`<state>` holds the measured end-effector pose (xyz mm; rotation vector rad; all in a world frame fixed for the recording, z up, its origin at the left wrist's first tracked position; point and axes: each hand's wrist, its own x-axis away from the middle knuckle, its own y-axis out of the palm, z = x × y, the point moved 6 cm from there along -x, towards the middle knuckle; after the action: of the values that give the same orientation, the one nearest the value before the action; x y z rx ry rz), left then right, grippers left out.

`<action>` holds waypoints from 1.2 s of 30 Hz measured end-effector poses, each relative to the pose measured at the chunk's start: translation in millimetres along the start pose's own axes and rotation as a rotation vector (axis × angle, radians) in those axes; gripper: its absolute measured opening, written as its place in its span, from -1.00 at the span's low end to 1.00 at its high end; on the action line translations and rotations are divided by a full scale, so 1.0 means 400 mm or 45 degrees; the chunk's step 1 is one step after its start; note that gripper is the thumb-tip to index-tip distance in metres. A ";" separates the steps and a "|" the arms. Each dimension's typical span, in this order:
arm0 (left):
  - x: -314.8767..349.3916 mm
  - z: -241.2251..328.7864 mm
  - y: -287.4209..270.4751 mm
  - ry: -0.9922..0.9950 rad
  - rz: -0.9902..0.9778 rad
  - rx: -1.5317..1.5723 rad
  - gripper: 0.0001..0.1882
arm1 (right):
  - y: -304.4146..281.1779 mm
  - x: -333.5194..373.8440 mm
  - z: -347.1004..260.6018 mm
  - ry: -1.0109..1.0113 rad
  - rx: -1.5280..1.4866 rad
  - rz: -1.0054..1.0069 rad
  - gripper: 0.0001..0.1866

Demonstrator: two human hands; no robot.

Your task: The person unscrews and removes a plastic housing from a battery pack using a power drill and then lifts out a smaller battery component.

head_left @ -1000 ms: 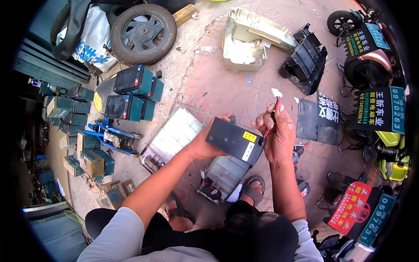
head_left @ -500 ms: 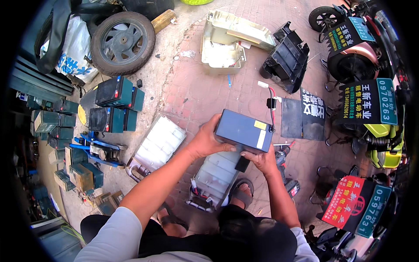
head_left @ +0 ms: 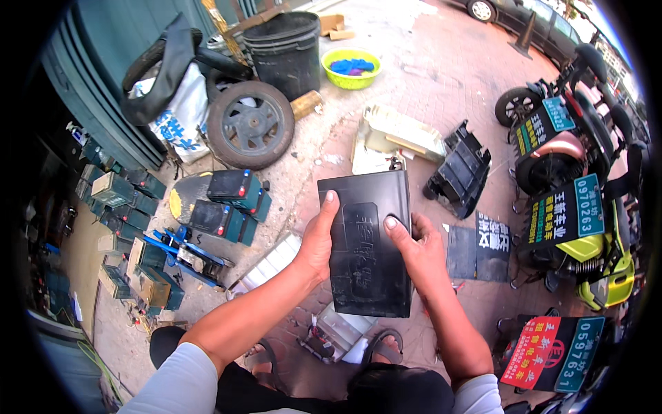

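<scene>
The black box (head_left: 369, 276) is up in the air over the ground, in front of the person's body, gripped by both hands. The left hand (head_left: 316, 241) has the left edge, with its thumb on the big flat face and its fingers hidden behind. The right hand (head_left: 422, 257) has the right edge. Its thumb presses on the same face, and some fingers peek out past the side. The box's near edge points down toward the knees, and its far edge points away.

Just below the hands, a pale plastic case (head_left: 345, 324) lies on the ground between the two sandals. Another pale case (head_left: 272, 265) sits left of the left hand, partly behind that arm. Past the far edge of the box is a cream case (head_left: 407, 131), and the box hides some of it. A black plastic tray (head_left: 460, 169) rests just right of that.

To the right of the right hand there is a strip of red brick ground (head_left: 441, 321), then a dark mat (head_left: 463, 254). Beyond the mat, scooters (head_left: 565, 165) stand in a row. Left of the left hand, there is some gray ground before the batteries (head_left: 231, 190) and a blue metal thing (head_left: 186, 252). Farther out, ahead and left, are a wheel (head_left: 254, 125), a black bucket (head_left: 283, 58) and a green tub (head_left: 334, 78) with blue cloth in it.
</scene>
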<state>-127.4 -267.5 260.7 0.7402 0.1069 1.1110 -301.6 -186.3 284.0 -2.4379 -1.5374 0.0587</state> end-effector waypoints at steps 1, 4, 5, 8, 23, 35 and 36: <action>0.032 0.051 0.017 0.066 -0.026 0.127 -0.07 | 0.007 0.012 -0.092 -0.109 -0.092 -0.064 -0.09; 0.127 0.241 0.102 0.267 -0.250 0.406 -0.03 | -0.002 0.086 -0.370 -0.398 -0.378 -0.248 -0.15; 0.169 0.314 0.121 0.358 -0.316 0.503 -0.02 | -0.011 0.124 -0.460 -0.477 -0.497 -0.328 -0.17; 0.291 0.499 0.158 0.565 -0.350 0.616 -0.02 | -0.051 0.229 -0.638 -0.843 -0.645 -0.433 -0.10; 0.573 0.414 -0.157 0.853 0.073 0.977 -0.09 | 0.325 0.461 -0.479 -0.603 -0.590 -0.467 -0.21; 0.535 0.463 -0.187 0.978 -0.066 0.547 -0.16 | 0.389 0.301 -0.389 -0.294 -1.108 -0.436 -0.26; 0.527 0.456 -0.182 0.950 -0.073 0.577 -0.18 | 0.383 0.297 -0.390 -0.313 -1.087 -0.449 -0.27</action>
<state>105.6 -195.8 414.3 0.6757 1.0315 1.2768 -87.5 -173.1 410.6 -2.7475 -2.4744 -0.4750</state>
